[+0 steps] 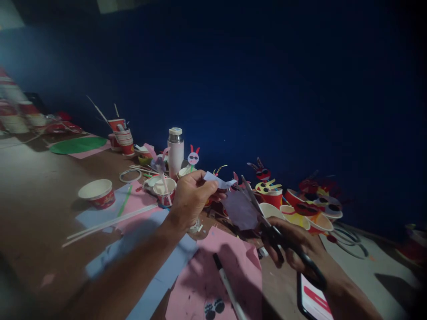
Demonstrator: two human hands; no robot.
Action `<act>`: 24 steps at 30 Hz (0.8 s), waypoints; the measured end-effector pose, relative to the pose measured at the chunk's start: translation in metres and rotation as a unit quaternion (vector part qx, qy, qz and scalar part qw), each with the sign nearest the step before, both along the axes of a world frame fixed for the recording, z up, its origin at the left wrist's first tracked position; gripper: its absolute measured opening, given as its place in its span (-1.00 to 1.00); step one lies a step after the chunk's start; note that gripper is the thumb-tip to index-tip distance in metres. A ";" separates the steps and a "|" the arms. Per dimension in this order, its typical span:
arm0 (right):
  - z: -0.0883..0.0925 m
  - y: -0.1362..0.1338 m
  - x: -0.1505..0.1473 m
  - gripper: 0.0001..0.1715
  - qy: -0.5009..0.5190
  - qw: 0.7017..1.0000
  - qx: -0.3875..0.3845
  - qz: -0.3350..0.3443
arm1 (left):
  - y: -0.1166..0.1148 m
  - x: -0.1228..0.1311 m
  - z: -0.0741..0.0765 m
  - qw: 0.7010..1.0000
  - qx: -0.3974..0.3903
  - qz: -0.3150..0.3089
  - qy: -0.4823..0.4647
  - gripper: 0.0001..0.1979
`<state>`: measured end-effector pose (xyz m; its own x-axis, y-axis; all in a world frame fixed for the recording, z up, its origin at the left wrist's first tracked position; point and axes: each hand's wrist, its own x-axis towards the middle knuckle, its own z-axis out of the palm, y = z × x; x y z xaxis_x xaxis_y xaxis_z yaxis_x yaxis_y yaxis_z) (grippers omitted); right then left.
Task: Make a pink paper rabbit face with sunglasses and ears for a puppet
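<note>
My left hand point(191, 195) is raised over the table, its fingers pinched on a piece of pale lilac paper point(238, 206) whose top strip bends over at the thumb. My right hand point(296, 249) grips the black handles of a pair of scissors point(256, 209). The blades point up and left and lie against the paper's right edge. Under both hands lie pink paper sheets point(233, 262) and a light blue sheet point(156, 262), with a black-capped marker point(228, 286) on the pink one.
Decorated paper cups with faces point(296, 209) crowd the table at right. A white flask point(175, 151), a cup stack point(124, 135), a red-and-white cup point(97, 193), white straws point(110, 222) and a green paper disc point(78, 145) lie left. A phone point(313, 302) rests by my right wrist.
</note>
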<state>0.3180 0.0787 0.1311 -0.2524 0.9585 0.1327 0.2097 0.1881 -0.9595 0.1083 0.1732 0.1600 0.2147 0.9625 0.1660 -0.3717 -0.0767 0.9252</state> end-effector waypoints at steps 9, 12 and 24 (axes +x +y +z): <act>0.003 0.001 -0.010 -0.45 -0.016 0.999 -0.032 0.031 | -0.008 0.006 -0.002 0.998 -0.018 -0.034 0.040 -0.94; 0.004 0.001 -0.010 -0.46 -0.007 0.999 -0.044 0.032 | -0.012 0.007 -0.002 0.998 -0.017 -0.041 0.047 -0.94; 0.002 0.001 -0.011 -0.50 0.009 0.998 -0.055 0.018 | -0.010 0.007 -0.001 0.997 -0.021 -0.048 0.064 -0.95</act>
